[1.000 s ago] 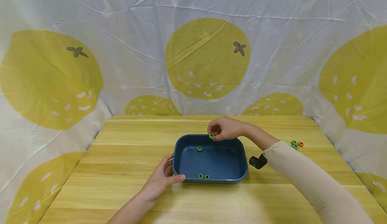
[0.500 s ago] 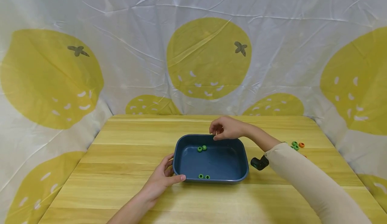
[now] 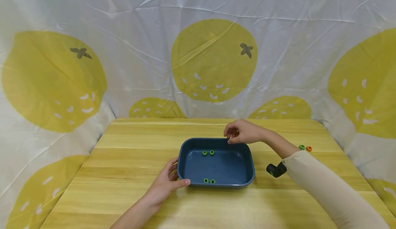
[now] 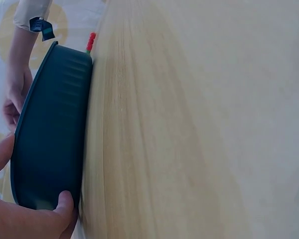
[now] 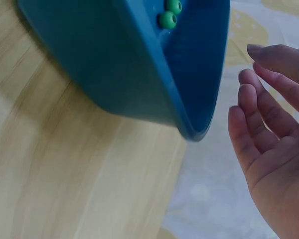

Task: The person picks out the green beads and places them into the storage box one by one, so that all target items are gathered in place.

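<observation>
A person's left hand (image 3: 162,184) grips the near-left corner of a blue tray (image 3: 229,168), its thumb hooked over the rim and its fingers curled against the outer wall, a hold that seems meant to keep the light-looking tray from sliding on the wooden worktop (image 3: 123,174). The right hand (image 3: 244,131) hangs near the far rim, its fingers loosely bent with a gap between thumb and forefinger; nothing shows in its grasp.

Inside the tray sit four green beads: a far pair (image 3: 205,154) toward the back wall and a near pair (image 3: 206,182) close to the front one, each bead just beside its partner. The even spacing — almost a square — looks deliberate rather than tipped in.

On the worktop to the right, a green bead (image 3: 301,147) and an orange bead (image 3: 309,149) lie side by side, probably kept there within the right arm's reach. A sleeve (image 3: 334,187) blocks the area beside them, so whether more lie behind it cannot be told.
</observation>
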{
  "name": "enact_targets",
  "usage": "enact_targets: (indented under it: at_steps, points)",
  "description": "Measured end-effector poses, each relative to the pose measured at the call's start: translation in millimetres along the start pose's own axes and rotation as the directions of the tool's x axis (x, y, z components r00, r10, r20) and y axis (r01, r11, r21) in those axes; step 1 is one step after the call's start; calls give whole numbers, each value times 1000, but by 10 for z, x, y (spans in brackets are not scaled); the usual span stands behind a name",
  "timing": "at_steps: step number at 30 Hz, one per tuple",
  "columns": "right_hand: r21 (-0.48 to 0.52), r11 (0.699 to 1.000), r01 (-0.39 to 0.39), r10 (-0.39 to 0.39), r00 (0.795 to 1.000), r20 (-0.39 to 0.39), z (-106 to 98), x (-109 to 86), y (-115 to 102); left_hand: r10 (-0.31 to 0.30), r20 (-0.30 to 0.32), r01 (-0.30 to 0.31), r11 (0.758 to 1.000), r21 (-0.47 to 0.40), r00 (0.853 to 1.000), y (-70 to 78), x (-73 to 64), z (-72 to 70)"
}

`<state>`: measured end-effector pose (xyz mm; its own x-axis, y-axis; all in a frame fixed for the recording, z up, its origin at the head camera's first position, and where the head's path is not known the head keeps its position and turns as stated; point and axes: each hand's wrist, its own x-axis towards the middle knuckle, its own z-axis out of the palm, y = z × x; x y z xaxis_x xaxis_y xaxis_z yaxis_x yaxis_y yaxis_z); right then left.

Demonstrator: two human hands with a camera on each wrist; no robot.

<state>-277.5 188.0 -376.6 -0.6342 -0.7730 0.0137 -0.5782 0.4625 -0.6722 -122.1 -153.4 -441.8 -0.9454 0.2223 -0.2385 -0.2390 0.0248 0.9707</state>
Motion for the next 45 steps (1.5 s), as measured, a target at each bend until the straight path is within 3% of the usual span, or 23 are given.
enact_targets:
  at_steps: [25,35,45]
  points:
    - [-5,996,-93,92,989,-113,-111,-557,255,-12,-9,12,1000,8,1000,16,1,16]
    - [19,979,-202,203,969,-139,-152,-889,396,-12,-12,12,1000,2,1000,4,10,10]
    - [75,962,-264,273,948,-167,-181,-1230,551,-8,-10,8,1000,3,1000,3,17,13]
